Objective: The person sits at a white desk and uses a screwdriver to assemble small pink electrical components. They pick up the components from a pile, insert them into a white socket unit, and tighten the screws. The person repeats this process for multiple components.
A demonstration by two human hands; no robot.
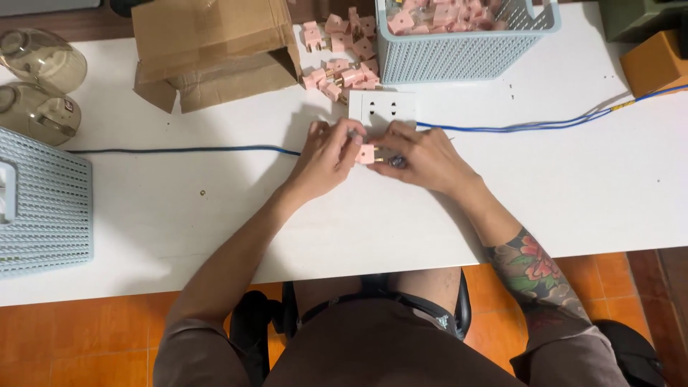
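A small pink plug adapter is pinched between my two hands just above the white table. My left hand grips its left side with thumb and fingers. My right hand closes on its right side, where the metal pins show. Directly behind my hands lies a white socket block with blue wires running off to the right. A loose heap of pink adapters lies behind the block.
A pale blue basket with more pink adapters stands at the back. A torn cardboard box is at the back left, another blue basket at the left edge, two glass jars behind it, an orange box far right.
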